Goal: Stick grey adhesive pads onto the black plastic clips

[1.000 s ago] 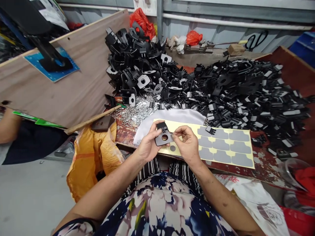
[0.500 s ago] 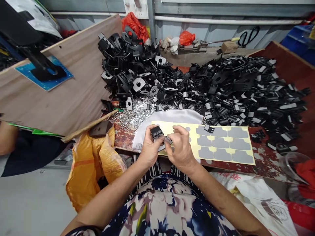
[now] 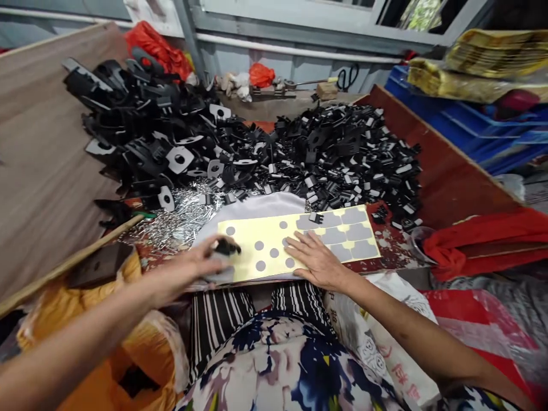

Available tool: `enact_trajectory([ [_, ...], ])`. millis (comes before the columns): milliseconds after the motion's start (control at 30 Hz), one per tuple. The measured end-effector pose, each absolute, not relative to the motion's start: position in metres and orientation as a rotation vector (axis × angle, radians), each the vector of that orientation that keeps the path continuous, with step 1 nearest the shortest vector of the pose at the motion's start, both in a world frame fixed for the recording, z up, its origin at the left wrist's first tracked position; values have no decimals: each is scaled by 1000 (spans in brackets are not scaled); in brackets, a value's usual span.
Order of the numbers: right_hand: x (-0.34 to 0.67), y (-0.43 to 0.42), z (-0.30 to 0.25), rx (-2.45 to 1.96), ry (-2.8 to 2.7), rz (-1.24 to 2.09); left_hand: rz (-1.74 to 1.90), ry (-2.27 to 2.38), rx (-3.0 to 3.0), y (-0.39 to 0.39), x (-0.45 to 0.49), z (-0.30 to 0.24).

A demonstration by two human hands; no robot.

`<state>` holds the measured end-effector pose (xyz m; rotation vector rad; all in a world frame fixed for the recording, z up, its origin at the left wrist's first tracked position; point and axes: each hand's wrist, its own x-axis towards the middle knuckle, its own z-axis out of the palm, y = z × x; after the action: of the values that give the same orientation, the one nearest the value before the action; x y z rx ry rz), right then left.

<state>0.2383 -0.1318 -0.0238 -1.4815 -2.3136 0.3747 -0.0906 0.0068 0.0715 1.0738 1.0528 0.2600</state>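
My left hand [image 3: 182, 273], smeared by motion, is closed on a small black plastic part [image 3: 226, 247] over the left end of a yellow backing sheet [image 3: 240, 257]. Part of that piece is hidden by the fingers. My right hand [image 3: 317, 261] lies with fingers spread on the sheet, holding nothing. Grey rectangular stickers [image 3: 353, 232] cover the sheet's right end, and several grey round dots [image 3: 274, 253] are on its left and middle. A small black toothed piece [image 3: 316, 218] rests on the upper stickers. Under the sheet lies a pale grey cloth [image 3: 261, 206].
Behind the sheet rise heaps of black plastic parts [image 3: 317, 148]. Thin metal pins [image 3: 182, 214] are piled at the left, near a wooden stick [image 3: 85, 254]. Wooden boards [image 3: 47, 108] wall the left side. An orange sack [image 3: 158, 348] stands below left; blue crates [image 3: 466, 131] stand right.
My hands have parted: the left has moved left with the black plastic part, the right has come down flat on the sheet. The head view has turned to the right.
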Motion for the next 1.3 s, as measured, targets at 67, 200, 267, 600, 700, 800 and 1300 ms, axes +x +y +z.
enact_trajectory([
  [67, 221, -125, -29, -1447, -2347, 464, 611, 977, 1173, 46, -87, 119],
  [200, 152, -87, -32, -1377, -2388, 587, 1321, 913, 1437, 96, -68, 188],
  [267, 119, -63, -32, -1368, -2354, 598, 1380, 915, 1474, 92, -55, 177],
  [600, 127, -26, -39, -1144, -2221, 517, 1054, 1325, 1872, 5, -36, -25],
  [700, 160, -10, -43, -1153, -2301, 419, 813, 1244, 2146, 15, -41, -36],
  [800, 201, 17, -40, -1292, -2219, 225, 711, 1205, 2342, 20, -46, -43],
  [1300, 311, 122, 80, -1732, -2196, -524, 747, 1256, 2245, 15, -50, -49],
])
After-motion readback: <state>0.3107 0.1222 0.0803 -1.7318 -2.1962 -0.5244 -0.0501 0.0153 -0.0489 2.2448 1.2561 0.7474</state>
